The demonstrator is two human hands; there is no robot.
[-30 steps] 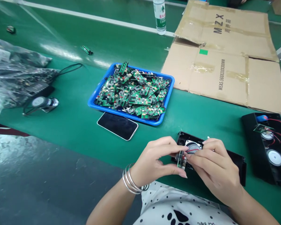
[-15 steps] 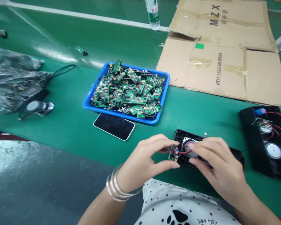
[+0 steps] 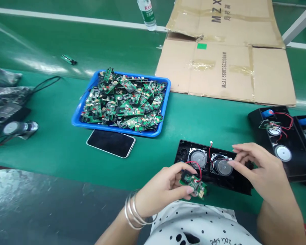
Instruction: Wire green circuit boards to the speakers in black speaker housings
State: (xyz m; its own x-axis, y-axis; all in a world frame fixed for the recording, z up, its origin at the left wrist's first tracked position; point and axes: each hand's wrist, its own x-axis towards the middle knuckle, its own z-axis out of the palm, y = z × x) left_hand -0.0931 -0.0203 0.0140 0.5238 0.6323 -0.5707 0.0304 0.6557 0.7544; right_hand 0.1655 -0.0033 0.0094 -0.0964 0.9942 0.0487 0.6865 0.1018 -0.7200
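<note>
My left hand (image 3: pixel 160 190) pinches a small green circuit board (image 3: pixel 193 182) at the near edge of the green belt. Red and black wires (image 3: pixel 197 165) run from the board to a black speaker panel (image 3: pixel 242 183) that carries two round silver speakers (image 3: pixel 197 157). My right hand (image 3: pixel 259 166) hovers over the panel's right part with its fingers loosely curled and apart, its fingertips close to the right speaker (image 3: pixel 223 166) and holding nothing that I can see.
A blue tray (image 3: pixel 79 110) heaped with several green circuit boards stands ahead left, a dark phone (image 3: pixel 110 143) in front of it. Flattened cardboard (image 3: pixel 226 54) and a water bottle (image 3: pixel 147 13) lie beyond. More black speaker panels (image 3: pixel 280 143) sit at right; a bagged pile (image 3: pixel 5 102) at left.
My hands have parted: the left drew the circuit board down and away from the panel, the right moved right and let go of it. The view shifted right.
</note>
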